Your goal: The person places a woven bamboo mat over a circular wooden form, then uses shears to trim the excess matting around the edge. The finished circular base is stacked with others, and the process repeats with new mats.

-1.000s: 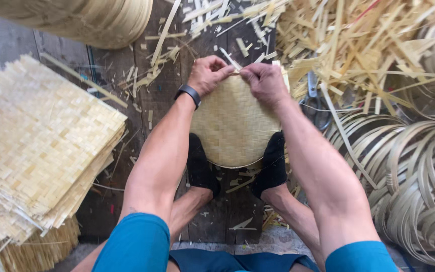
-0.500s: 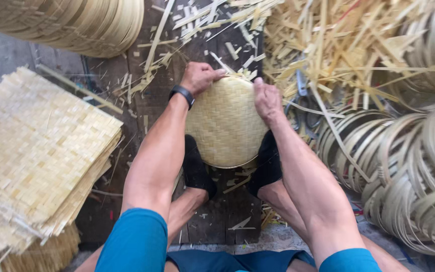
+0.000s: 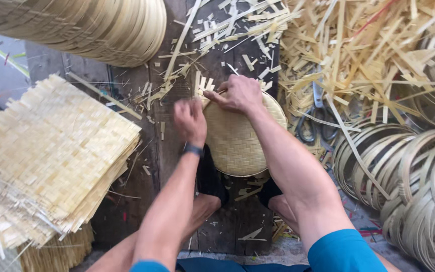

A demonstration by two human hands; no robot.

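A round woven bamboo basket (image 3: 237, 138) rests on the dark wooden floor between my feet. My right hand (image 3: 235, 93) presses on its far rim with fingers curled over the edge. On the basket's left rim sits my left hand (image 3: 189, 121), blurred, fingers bent against the weave; a dark band is on that wrist. Loose strip ends stick up beside the far rim.
A stack of flat woven bamboo mats (image 3: 46, 156) lies at left. Stacked finished baskets (image 3: 91, 25) fill the top left. Bamboo offcuts (image 3: 358, 55) and scissors (image 3: 318, 116) lie at right, above coiled bamboo hoops (image 3: 419, 181).
The view has shifted. My left hand slid from the basket's far rim down to its left side; my right hand moved from the right side to the far rim.
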